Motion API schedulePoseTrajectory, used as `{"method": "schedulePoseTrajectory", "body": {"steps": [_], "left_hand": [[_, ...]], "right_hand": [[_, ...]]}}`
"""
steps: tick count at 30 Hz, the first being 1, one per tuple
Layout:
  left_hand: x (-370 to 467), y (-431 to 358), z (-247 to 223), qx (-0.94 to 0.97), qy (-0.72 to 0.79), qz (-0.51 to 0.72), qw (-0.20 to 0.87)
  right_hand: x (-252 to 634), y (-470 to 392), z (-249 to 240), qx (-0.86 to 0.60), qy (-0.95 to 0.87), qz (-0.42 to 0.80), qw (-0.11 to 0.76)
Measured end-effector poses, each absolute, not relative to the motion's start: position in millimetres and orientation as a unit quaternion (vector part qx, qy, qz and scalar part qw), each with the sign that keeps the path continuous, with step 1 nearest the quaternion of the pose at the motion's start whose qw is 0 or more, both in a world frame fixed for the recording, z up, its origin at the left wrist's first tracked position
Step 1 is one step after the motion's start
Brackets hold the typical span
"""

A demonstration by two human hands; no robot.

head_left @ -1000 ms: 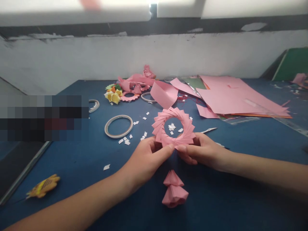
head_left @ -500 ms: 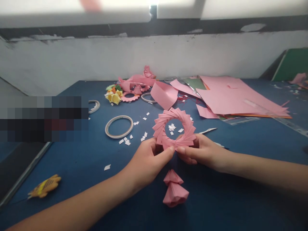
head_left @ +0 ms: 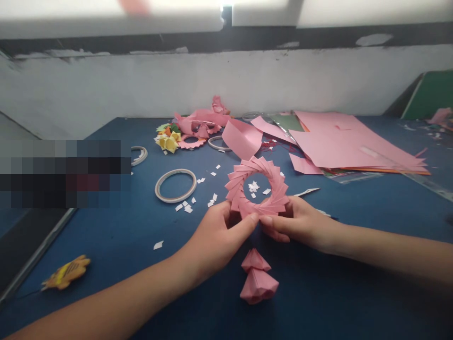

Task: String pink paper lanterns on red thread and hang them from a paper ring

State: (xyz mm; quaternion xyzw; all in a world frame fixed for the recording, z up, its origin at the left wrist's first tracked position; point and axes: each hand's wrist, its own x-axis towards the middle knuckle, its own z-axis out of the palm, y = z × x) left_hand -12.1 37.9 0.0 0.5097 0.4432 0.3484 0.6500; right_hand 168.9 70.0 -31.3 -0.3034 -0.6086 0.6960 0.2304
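Both hands hold up a pink folded-paper ring [head_left: 235, 185] with a zigzag outer edge. My left hand [head_left: 222, 231] grips its lower left, the thumb pressed on the front near the bottom. At the lower right, my right hand [head_left: 300, 219] pinches it, thumb in front and fingers partly hidden behind. Below the hands, a pink folded-paper piece [head_left: 258, 285] in two stacked tiers lies on the table. Scissors [head_left: 307, 192] lie behind my right hand, partly covered by it.
On the blue table [head_left: 116, 226] lie a roll of double-sided tape [head_left: 176, 186], white paper scraps [head_left: 188, 209] and an orange-yellow toy charm [head_left: 67, 272]. Farther back are a pile of pink paper pieces [head_left: 201, 118], yellow paper flowers [head_left: 168, 141] and pink sheets [head_left: 354, 146].
Almost nothing differs. The ring and both hands keep the same hold, and the whole view has shifted very slightly.
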Motion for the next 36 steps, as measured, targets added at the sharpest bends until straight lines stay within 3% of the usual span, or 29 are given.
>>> {"method": "schedulePoseTrajectory", "body": {"steps": [16, 36], "left_hand": [[-12.2, 33.5, -1.1, 0.537, 0.513, 0.307, 0.595], [-8.6, 28.8, 0.1, 0.472, 0.463, 0.274, 0.698]], "right_hand": [[169.9, 71.8, -31.0, -0.256, -0.597, 0.728, 0.217], [170.9, 69.0, -11.7, -0.266, -0.656, 0.682, 0.183]]}}
